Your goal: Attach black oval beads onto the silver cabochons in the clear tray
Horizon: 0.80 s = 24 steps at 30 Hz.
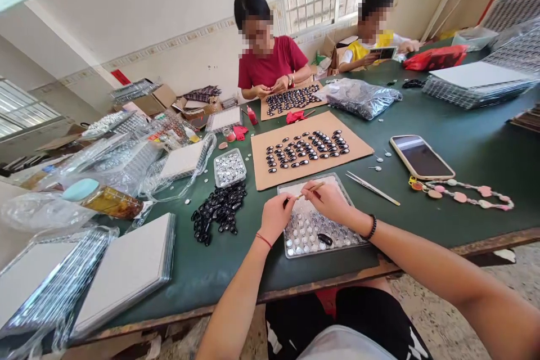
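My right hand [329, 202] pinches a thin wooden stick [310, 189] that points left toward my left hand [275, 217]. My left hand is closed, fingertips at the stick's tip, seemingly holding a small dark piece I cannot make out. Both hands hover over a clear plastic tray [295, 239] of small shiny round gems, with one black oval bead [324, 239] lying in it. Behind the tray lies a brown cardboard sheet [358, 143] carrying rows of black oval beads. A heap of loose black beads [217, 212] sits left of the tray.
A phone [421, 157], a pink bead necklace [462, 194] and tweezers [372, 188] lie to the right. Bagged tray stacks [122, 270] fill the left. Two people sit at the far side of the green table [476, 135], one at another bead-covered cardboard [291, 100].
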### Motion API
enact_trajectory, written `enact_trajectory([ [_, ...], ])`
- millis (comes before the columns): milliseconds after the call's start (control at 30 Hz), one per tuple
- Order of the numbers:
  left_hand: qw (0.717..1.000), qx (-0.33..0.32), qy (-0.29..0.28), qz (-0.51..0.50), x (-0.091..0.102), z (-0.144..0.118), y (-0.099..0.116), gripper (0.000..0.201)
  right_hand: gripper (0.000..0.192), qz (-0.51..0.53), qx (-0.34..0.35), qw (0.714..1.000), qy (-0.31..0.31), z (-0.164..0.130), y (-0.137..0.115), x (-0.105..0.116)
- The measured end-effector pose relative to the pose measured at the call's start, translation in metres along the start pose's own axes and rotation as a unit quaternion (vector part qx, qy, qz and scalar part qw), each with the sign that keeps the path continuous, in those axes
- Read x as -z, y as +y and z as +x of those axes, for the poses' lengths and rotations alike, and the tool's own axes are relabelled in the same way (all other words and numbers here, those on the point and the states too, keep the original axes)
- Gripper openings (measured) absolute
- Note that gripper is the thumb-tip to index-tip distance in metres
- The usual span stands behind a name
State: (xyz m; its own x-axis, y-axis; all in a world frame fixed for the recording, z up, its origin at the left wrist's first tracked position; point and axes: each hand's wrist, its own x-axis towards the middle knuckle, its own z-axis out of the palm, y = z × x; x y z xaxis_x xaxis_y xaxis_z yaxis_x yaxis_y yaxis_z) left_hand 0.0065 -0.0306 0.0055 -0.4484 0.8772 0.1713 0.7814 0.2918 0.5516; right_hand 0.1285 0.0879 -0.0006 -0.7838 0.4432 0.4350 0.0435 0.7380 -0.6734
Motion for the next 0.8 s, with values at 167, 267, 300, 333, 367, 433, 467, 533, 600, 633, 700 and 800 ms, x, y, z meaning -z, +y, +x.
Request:
enact_trajectory([
  [167, 0.991, 0.059, -0.005, -0.123, 0.0, 0.007, -0.008, 0.027, 0.028, 0.019, -0.014, 0.999, 0.024, 0.003, -0.003, 0.003],
  [267, 0.968, 0.105, 0.013, -0.228, -0.001, 0.011, -0.013, 0.029, 0.033, 0.062, -0.034, 0.995, 0.072, 0.007, -0.002, 0.008],
  [300, 0.958, 0.119, 0.017, -0.26, -0.002, 0.012, -0.012, 0.031, 0.034, 0.082, -0.045, 0.991, 0.091, 0.008, -0.001, 0.009],
  [333, 0.948, 0.131, 0.015, -0.289, -0.002, 0.012, -0.011, 0.034, 0.035, 0.105, -0.059, 0.987, 0.108, 0.01, 0.0, 0.01],
  [367, 0.939, 0.142, 0.007, -0.314, -0.003, 0.012, -0.01, 0.038, 0.035, 0.132, -0.074, 0.981, 0.119, 0.011, 0.001, 0.011],
  [433, 0.92, 0.159, -0.022, -0.358, -0.005, 0.012, -0.005, 0.047, 0.033, 0.196, -0.102, 0.968, 0.117, 0.012, 0.001, 0.01],
  [467, 0.912, 0.164, -0.033, -0.374, -0.006, 0.011, -0.003, 0.049, 0.032, 0.23, -0.111, 0.961, 0.108, 0.012, 0.001, 0.01],
  [533, 0.904, 0.168, -0.033, -0.392, -0.008, 0.01, 0.001, 0.049, 0.031, 0.289, -0.12, 0.946, 0.087, 0.012, 0.0, 0.008],
  [600, 0.903, 0.163, -0.024, -0.396, -0.009, 0.009, 0.001, 0.044, 0.03, 0.33, -0.122, 0.933, 0.078, 0.011, -0.003, 0.007],
  [633, 0.904, 0.16, -0.021, -0.396, -0.008, 0.009, 0.001, 0.042, 0.03, 0.343, -0.123, 0.928, 0.079, 0.01, -0.005, 0.007],
  [700, 0.907, 0.154, -0.027, -0.392, -0.003, 0.011, -0.002, 0.04, 0.03, 0.356, -0.127, 0.922, 0.085, 0.01, -0.008, 0.007],
  [800, 0.912, 0.144, -0.056, -0.381, 0.006, 0.016, -0.005, 0.037, 0.03, 0.366, -0.129, 0.917, 0.095, 0.01, -0.01, 0.007],
])
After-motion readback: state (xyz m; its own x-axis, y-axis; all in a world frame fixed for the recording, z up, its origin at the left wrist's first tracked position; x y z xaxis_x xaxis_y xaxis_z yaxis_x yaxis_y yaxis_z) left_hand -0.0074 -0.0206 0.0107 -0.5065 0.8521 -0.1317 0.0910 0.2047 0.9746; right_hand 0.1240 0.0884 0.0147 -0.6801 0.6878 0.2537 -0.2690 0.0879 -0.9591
